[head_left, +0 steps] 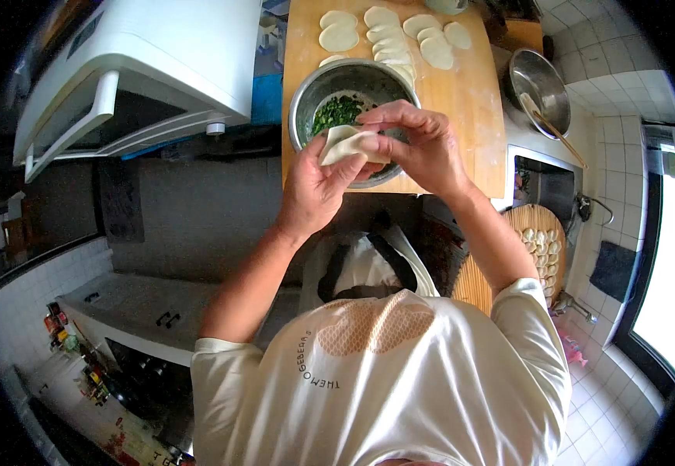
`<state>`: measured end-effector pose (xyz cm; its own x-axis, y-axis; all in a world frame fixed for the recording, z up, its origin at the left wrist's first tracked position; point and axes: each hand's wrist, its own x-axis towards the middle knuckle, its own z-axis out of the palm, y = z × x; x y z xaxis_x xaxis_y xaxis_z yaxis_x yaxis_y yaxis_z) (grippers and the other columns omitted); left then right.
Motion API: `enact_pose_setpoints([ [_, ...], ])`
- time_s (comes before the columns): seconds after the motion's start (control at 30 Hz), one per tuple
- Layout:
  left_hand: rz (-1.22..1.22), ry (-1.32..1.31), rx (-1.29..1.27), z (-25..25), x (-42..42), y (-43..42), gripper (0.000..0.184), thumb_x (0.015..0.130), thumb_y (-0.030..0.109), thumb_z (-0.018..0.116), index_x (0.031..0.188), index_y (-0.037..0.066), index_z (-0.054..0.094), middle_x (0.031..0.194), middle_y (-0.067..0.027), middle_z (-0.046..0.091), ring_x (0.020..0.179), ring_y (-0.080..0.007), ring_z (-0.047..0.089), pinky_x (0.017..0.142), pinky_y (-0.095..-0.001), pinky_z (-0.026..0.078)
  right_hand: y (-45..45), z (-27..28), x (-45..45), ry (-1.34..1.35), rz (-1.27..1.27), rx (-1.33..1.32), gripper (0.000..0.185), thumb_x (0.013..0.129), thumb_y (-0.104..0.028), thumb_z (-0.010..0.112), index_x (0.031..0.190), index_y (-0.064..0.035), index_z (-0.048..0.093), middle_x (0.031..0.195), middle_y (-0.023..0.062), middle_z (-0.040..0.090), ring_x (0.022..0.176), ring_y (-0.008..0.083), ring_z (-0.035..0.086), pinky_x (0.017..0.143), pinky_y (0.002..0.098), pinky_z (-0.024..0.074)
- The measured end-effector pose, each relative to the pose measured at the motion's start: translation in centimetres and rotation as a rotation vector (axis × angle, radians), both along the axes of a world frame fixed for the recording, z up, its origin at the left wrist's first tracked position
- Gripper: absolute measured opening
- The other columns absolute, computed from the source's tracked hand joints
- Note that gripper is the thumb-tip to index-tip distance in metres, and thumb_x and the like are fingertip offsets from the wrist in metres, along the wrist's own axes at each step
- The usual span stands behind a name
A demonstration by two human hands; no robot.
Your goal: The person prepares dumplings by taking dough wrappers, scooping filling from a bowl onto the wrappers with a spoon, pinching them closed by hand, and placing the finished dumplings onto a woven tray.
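A pale, folded dough wrapper (340, 146) is held between both hands above a metal bowl (297, 116). Chopped green filling (337, 113) shows inside the bowl. My left hand (313, 186) grips the wrapper from the left and below, its thumb across the front. From the right, my right hand (423, 147) pinches the wrapper's edge between thumb and fingers. Whether filling lies inside the fold is hidden. Behind the bowl, several flat round wrappers (384, 35) lie in overlapping groups on the wooden board (473, 116).
At the right stands a metal pot (543, 78) with a wooden-handled utensil. Below it, by the sink (547, 182), a round woven tray (473, 279) holds several shaped dumplings (541, 252). A white appliance (174, 54) stands at the upper left.
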<state>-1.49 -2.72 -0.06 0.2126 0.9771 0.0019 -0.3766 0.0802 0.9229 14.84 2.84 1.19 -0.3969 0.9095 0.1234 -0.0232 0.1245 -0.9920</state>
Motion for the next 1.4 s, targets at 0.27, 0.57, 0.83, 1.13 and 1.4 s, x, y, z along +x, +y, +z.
enact_pose_setpoints([
  [0.27,0.02,-0.031,0.024,1.6,0.5,0.0,0.029,0.088,0.014,0.056,0.111,-0.001,0.048,0.104,-0.0088,0.057,0.091,-0.0162,0.06,0.078,-0.029,0.053,0.5,-0.1,0.3,-0.059,0.27,0.426,0.098,0.055,-0.042,0.081,0.132,-0.0028,0.035,0.125,0.015,0.048,0.114,0.0288,0.047,0.092,0.038,0.0396],
  [0.57,0.145,0.417,0.26,1.9,1.1,0.5,0.041,0.089,0.034,0.053,0.113,0.001,0.048,0.1,-0.0049,0.057,0.09,-0.0113,0.054,0.078,-0.0247,0.044,0.4,-0.4,-1.0,0.185,0.301,0.313,0.073,0.086,-0.047,0.049,0.136,0.0005,0.026,0.124,0.0201,0.049,0.115,0.0296,0.047,0.097,0.0388,0.0349],
  [0.83,0.169,0.365,0.243,2.5,1.6,0.3,0.034,0.094,0.024,0.045,0.116,-0.001,0.045,0.103,-0.0079,0.056,0.091,-0.0142,0.055,0.078,-0.0269,0.045,0.8,-0.9,-0.8,0.094,0.278,0.424,0.053,0.093,-0.037,0.038,0.132,0.0001,0.037,0.124,0.0203,0.048,0.114,0.0336,0.047,0.097,0.0398,0.0341],
  [1.13,0.213,0.765,0.45,2.3,0.9,1.2,0.029,0.092,0.022,0.047,0.112,0.0,0.049,0.092,-0.0175,0.06,0.087,-0.0288,0.062,0.068,-0.0327,0.048,0.8,-0.8,-1.2,0.026,0.065,0.571,0.04,0.093,-0.024,0.043,0.129,-0.0064,0.045,0.129,0.0205,0.042,0.115,0.0335,0.046,0.093,0.0359,0.0396],
  [1.4,0.118,0.714,0.423,2.4,0.1,1.6,0.027,0.093,0.022,0.047,0.11,0.001,0.05,0.086,-0.0154,0.062,0.079,-0.0274,0.064,0.064,-0.0333,0.048,0.6,-0.8,-1.3,0.05,0.061,0.509,0.04,0.092,-0.023,0.045,0.127,-0.003,0.045,0.124,0.0205,0.046,0.114,0.0328,0.047,0.093,0.0361,0.0395],
])
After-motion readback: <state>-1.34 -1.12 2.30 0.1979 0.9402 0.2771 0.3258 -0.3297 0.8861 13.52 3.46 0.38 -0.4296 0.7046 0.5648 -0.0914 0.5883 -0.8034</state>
